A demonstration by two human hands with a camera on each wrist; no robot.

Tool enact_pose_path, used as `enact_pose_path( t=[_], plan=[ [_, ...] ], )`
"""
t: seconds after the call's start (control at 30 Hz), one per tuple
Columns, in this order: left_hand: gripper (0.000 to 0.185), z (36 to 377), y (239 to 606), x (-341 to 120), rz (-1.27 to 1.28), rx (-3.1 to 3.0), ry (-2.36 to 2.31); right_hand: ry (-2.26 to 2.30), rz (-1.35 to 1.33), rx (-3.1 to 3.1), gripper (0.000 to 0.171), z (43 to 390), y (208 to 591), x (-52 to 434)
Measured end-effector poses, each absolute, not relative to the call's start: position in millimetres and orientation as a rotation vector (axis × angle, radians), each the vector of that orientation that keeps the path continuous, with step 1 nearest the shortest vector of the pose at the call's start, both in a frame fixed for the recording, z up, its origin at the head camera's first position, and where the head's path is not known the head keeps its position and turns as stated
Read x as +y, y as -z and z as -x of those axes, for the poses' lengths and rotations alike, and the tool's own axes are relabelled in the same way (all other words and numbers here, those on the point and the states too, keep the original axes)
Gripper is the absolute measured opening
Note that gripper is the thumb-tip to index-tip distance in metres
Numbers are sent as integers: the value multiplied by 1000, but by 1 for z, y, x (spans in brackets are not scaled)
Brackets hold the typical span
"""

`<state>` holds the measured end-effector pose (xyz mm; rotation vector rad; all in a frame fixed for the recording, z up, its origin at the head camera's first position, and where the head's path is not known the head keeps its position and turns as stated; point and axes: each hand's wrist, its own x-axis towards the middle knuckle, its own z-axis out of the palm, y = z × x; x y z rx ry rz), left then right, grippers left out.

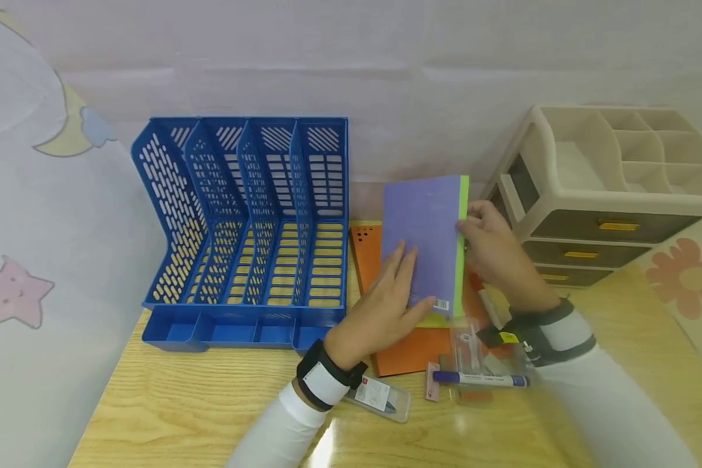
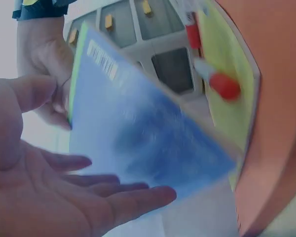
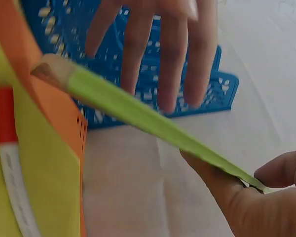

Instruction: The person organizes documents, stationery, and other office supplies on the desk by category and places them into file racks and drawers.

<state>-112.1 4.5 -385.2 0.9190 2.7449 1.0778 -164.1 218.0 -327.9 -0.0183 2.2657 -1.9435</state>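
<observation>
A purple notebook (image 1: 421, 240) with a lime-green spine is held raised and tilted over the table. My right hand (image 1: 494, 253) pinches it by the green spine edge, thumb against fingers, as the right wrist view shows. With fingers extended, my left hand (image 1: 386, 309) is at the cover's lower left; whether it touches the cover, I cannot tell. Beneath the notebook lie an orange folder-like sheet (image 1: 406, 354) and a yellow booklet (image 2: 232, 74). A white marker with a red cap (image 3: 10, 158) rests on the yellow booklet.
To the left stands a blue file rack (image 1: 246, 214) with upright dividers and front trays. A cream drawer organizer (image 1: 620, 201) is at the right. Near the front lie a blue marker (image 1: 480, 379), a small pink packet (image 1: 432, 381) and a clear case (image 1: 383, 398).
</observation>
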Motion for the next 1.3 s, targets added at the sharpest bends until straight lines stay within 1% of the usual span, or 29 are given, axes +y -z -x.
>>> enact_pose_path(
  t=[0.07,0.17,0.4,0.47,0.57,0.73,0.83,0.93,1.13,1.2,1.3],
  plan=[
    [87,111,385,8,-869,2725,-1146,2059,43,2117,21,160,327,211],
    [91,111,385,13,-801,2726,-1226,2143,71,1990,20,154,325,202],
    [99,111,381,18,-715,2738,-1426,2048,39,2087,22,137,316,182],
    [97,111,378,17,-696,2724,-1494,1968,64,2164,25,133,315,177],
    [92,110,375,15,-685,2702,-1593,1894,149,2242,34,127,313,170],
    [87,109,371,12,-720,2672,-1696,1799,383,2392,56,120,315,159],
    [80,110,370,12,-740,2668,-1772,1723,489,2479,65,116,316,153],
    [72,111,371,12,-761,2713,-1821,1671,542,2546,66,114,317,147],
    [53,118,375,8,-756,2748,-1918,1689,636,2567,62,114,321,145],
    [51,119,374,5,-743,2710,-1968,1697,673,2563,58,115,324,148],
    [54,121,372,1,-722,2593,-2052,1709,704,2551,54,117,327,155]
  ],
)
